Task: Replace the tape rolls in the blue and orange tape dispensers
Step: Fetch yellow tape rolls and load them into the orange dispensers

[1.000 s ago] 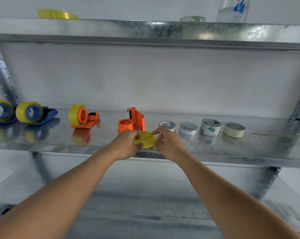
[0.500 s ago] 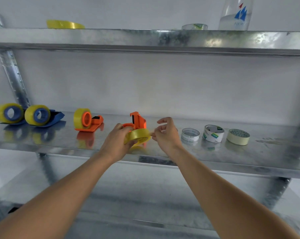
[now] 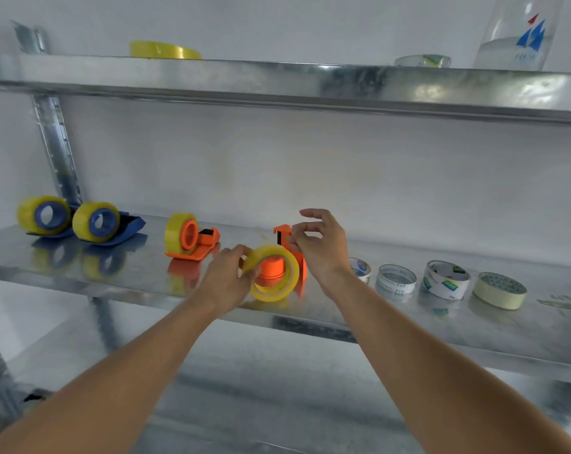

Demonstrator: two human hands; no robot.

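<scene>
The left hand grips a translucent yellow tape roll, which is tilted around the round hub of an orange plastic tape dispenser on the galvanized metal shelf. The right hand hovers just beside it, fingers loosely curled at the dispenser's upright arm; I cannot tell whether it pinches anything. Farther left stand a loaded orange dispenser, a loaded blue dispenser and a second blue dispenser.

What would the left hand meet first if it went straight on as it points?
The left hand, gripping the translucent yellow tape roll, points toward the round hub of the orange plastic tape dispenser, which shows through the roll's hole. That hub likely comes first, though depth is unclear.
</scene>
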